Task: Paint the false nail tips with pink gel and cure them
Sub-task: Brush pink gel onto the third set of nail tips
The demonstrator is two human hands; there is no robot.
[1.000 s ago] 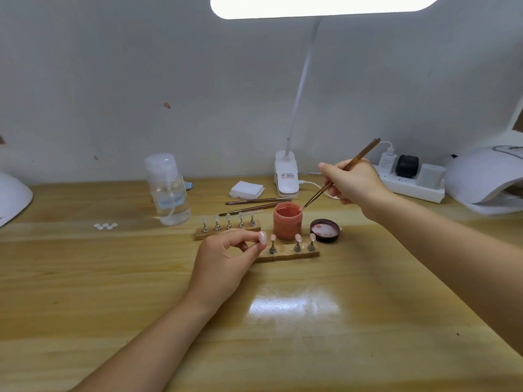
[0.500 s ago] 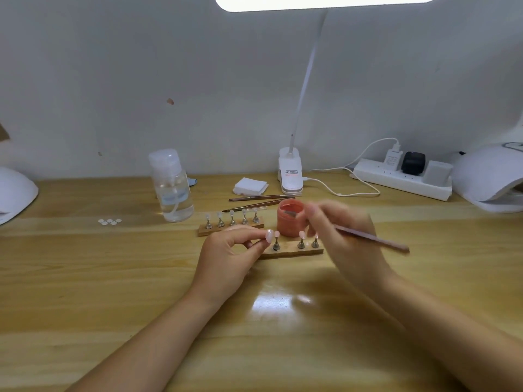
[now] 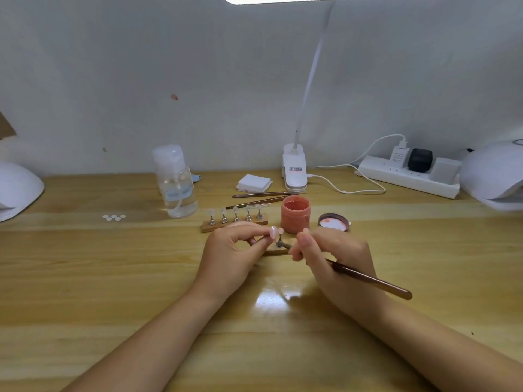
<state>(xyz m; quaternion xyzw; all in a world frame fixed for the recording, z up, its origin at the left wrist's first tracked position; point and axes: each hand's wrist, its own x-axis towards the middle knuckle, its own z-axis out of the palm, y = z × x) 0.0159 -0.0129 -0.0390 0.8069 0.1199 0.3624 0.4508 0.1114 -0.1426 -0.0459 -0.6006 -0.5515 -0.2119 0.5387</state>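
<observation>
Behind both hands, open gel jar (image 3: 295,217) beside lid (image 3: 334,222).

clip lamp base (image 3: 294,171): rear centre of desk | clear pump bottle (image 3: 175,184): left of lamp base | white pads (image 3: 254,183): just left | power strip (image 3: 409,176): right

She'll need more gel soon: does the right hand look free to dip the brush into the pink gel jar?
Probably yes: the pink gel jar stands open just behind the right hand, nothing between.
</observation>
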